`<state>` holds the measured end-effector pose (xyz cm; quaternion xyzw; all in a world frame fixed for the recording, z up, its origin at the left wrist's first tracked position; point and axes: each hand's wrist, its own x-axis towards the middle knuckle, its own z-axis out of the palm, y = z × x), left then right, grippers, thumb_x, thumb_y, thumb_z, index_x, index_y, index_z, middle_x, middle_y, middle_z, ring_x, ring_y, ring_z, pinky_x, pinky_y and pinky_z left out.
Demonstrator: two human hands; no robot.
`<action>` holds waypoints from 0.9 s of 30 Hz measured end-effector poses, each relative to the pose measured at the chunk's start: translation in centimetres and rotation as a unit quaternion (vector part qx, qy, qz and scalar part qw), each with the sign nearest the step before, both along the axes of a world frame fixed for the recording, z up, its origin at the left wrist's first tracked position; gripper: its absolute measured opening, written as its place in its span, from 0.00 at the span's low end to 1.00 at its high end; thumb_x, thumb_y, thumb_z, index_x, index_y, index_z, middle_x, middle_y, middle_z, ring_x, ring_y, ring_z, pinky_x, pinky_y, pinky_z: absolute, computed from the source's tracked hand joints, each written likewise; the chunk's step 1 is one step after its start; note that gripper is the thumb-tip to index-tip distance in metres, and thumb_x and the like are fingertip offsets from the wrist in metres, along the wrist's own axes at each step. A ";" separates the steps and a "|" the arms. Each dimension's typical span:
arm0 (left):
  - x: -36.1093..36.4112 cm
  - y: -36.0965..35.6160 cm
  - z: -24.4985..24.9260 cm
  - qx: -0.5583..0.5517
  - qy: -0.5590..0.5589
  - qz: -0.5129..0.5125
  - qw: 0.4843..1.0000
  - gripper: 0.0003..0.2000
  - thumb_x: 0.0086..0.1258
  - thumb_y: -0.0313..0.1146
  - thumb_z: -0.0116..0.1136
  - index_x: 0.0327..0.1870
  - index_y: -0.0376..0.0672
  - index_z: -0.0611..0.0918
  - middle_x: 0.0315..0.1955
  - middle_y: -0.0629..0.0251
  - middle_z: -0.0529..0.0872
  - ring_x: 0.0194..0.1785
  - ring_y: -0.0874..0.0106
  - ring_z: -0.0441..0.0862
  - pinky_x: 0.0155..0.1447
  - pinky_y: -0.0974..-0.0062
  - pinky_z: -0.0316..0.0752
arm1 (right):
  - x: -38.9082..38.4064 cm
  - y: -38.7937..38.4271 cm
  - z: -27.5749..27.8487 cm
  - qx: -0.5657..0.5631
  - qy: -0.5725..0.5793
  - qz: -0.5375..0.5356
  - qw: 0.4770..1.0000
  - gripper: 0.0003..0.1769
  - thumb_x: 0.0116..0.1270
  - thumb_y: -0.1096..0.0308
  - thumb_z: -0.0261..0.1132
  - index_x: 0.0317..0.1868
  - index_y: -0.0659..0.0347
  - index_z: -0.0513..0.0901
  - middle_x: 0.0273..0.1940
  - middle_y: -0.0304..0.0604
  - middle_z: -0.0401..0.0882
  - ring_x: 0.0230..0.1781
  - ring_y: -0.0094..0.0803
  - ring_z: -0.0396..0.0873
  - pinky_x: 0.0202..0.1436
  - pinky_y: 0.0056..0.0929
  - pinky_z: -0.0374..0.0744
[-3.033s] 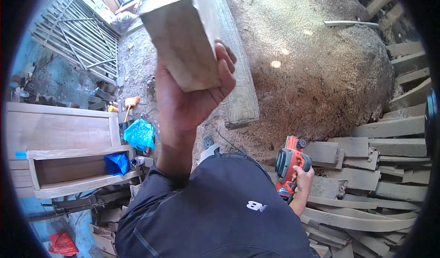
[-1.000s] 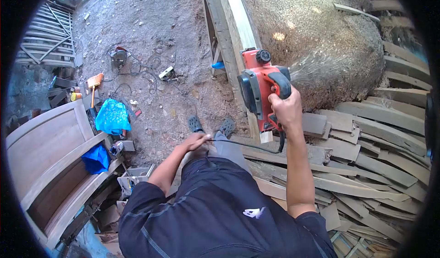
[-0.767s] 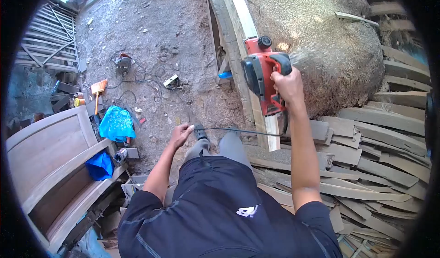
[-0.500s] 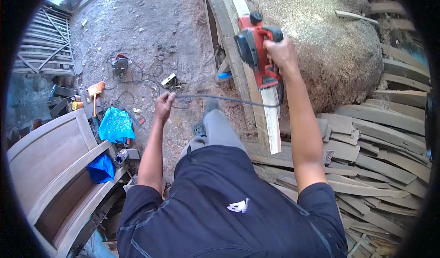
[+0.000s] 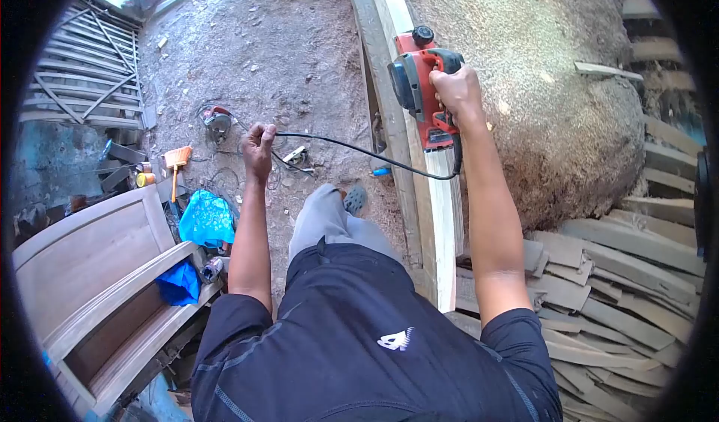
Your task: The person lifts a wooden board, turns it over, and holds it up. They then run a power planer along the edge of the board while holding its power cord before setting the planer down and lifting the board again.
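Note:
My right hand (image 5: pixel 458 92) is wrapped round the rear handle of a red and black electric hand planer (image 5: pixel 425 92). The planer rests on a long pale wooden board (image 5: pixel 442 220), which lies along a rough timber bench (image 5: pixel 408 190). A black power cord (image 5: pixel 359 146) leaves the planer's back end and sags across to my left hand (image 5: pixel 259 141). That hand is closed on the cord, out over the dirt floor and apart from the bench. The planer's underside is hidden against the board.
A big heap of wood shavings (image 5: pixel 517 70) rises right of the bench. Stacked timber offcuts (image 5: pixel 622 272) fill the lower right. On the floor lie a red power tool (image 5: pixel 217 122), a power strip (image 5: pixel 295 155) and an orange broom (image 5: pixel 177 157). Wooden panelled furniture (image 5: pixel 97 235) stands at left.
The planer appears farther forward along the board, with more board showing behind it. My left hand has lifted the cord slightly up and left. My feet have shifted in a step.

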<state>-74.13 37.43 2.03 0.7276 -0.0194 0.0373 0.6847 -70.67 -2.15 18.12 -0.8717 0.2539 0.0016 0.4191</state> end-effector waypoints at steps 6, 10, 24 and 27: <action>5.2 0.5 1.7 -0.020 -0.053 0.040 0.998 0.14 0.75 0.34 0.62 0.26 0.44 0.75 0.25 0.80 0.70 0.32 0.86 0.63 0.37 0.82 0.58 | 7.6 -0.9 -1.5 -0.003 0.017 0.004 1.000 0.18 0.54 0.58 0.66 0.35 0.66 0.87 0.26 0.53 0.85 0.27 0.41 0.86 0.36 0.40 0.81; 8.4 -0.2 2.8 -0.023 -0.059 0.049 0.997 0.13 0.75 0.33 0.61 0.26 0.43 0.75 0.25 0.80 0.70 0.32 0.86 0.63 0.38 0.82 0.58 | 12.6 -1.2 -1.8 -0.009 0.012 0.001 1.000 0.18 0.54 0.58 0.66 0.33 0.67 0.88 0.27 0.53 0.85 0.27 0.42 0.86 0.35 0.40 0.81; 20.5 -0.2 2.0 0.076 -0.004 0.054 0.996 0.15 0.76 0.38 0.56 0.26 0.43 0.75 0.25 0.74 0.71 0.39 0.78 0.66 0.55 0.74 0.58 | 28.0 -1.2 -2.0 -0.010 0.004 -0.004 1.000 0.19 0.51 0.58 0.66 0.29 0.71 0.87 0.23 0.53 0.84 0.25 0.40 0.85 0.32 0.39 0.81; 22.6 0.1 1.5 0.086 0.026 0.051 0.995 0.15 0.77 0.38 0.56 0.28 0.41 0.76 0.26 0.74 0.73 0.39 0.78 0.68 0.56 0.73 0.59 | 30.6 -1.3 -2.2 0.003 0.028 -0.012 1.000 0.19 0.51 0.59 0.66 0.30 0.71 0.87 0.25 0.55 0.85 0.27 0.41 0.86 0.34 0.39 0.82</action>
